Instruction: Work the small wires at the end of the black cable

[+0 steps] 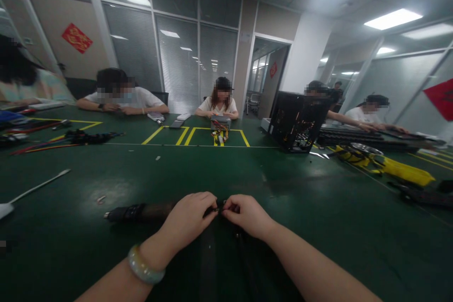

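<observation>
Through the head camera I have both hands in front of me, near the middle of the green table (318,207). The left hand (191,217) is bent inward, with its thumb and forefinger brought together at a small dark part (220,207). The right hand (247,217) meets it from the other side, and its fingertips also are pinched at this part. So the small dark part is between the two hands, just above the table top; it is too small and too dark for me to say what it is, or if it is one piece or two.

On the left wrist I see a pale greenish bangle (146,265). A dark cylindrical tool (141,213) lies on the table beside the left hand, its metal tip pointing to my left, and its other end is hidden behind this hand. Near the tip, a little farther from me, there is a small pale scrap (101,199). Below the right hand a thin dark strip (246,264) runs toward me.

Across the table, a person sits behind a metal box with coloured wires (221,124). To the right of it stands a black computer case (299,122).
</observation>
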A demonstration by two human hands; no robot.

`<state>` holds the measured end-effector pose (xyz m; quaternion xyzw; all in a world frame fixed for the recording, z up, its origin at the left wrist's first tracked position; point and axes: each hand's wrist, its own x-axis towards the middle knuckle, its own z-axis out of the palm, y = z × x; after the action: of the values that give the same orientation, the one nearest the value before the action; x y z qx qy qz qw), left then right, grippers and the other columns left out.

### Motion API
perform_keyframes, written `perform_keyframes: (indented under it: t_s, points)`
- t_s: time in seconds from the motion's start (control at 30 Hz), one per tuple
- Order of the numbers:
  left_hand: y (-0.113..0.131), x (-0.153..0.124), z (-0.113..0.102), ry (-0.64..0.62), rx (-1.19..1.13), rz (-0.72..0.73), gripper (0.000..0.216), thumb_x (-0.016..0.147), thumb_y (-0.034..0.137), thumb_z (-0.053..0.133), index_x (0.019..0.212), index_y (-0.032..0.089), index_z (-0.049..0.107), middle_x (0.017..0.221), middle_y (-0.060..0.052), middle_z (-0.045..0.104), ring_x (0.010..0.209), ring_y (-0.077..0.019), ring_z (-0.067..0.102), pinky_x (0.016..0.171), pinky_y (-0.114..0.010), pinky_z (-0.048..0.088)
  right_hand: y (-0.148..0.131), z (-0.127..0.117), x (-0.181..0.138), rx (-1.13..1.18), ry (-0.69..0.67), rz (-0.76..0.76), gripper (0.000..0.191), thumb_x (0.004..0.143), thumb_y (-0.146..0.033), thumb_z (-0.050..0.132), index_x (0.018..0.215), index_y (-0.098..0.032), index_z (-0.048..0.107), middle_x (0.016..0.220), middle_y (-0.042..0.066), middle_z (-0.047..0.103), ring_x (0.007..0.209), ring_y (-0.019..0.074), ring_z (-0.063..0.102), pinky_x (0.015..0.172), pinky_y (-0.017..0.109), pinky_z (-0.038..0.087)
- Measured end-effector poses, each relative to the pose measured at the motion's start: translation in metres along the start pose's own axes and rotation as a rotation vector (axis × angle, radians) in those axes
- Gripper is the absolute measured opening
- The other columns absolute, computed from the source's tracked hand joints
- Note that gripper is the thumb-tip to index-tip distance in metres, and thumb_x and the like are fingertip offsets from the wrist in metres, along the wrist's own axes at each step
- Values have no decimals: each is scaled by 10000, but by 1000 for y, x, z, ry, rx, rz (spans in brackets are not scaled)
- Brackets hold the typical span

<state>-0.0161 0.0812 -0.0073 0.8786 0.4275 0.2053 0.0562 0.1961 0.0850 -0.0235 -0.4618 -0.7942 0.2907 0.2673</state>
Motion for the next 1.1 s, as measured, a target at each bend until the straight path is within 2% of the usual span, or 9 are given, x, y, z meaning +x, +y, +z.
perform_keyframes:
  t_s: [0.77,1.1]
  points:
    - [-1,-1,3,-13,18,-23,106,883,305,567,918,215,611,907,-7,632,853,-184,591,779,-319,430,-5,-1,-1,54,-13,37,96,849,-273,633,873,-196,684,797,-11,680,706,128,605,611,211,421]
    - [2,-1,-1,-23,13,-26,74,878,276,586,926,224,608,915,4,631,865,-182,591,791,-321,433,-4,0,-1,43,-6,41,96,847,-278,634,867,-195,678,766,-14,665,678,123,585,588,209,403]
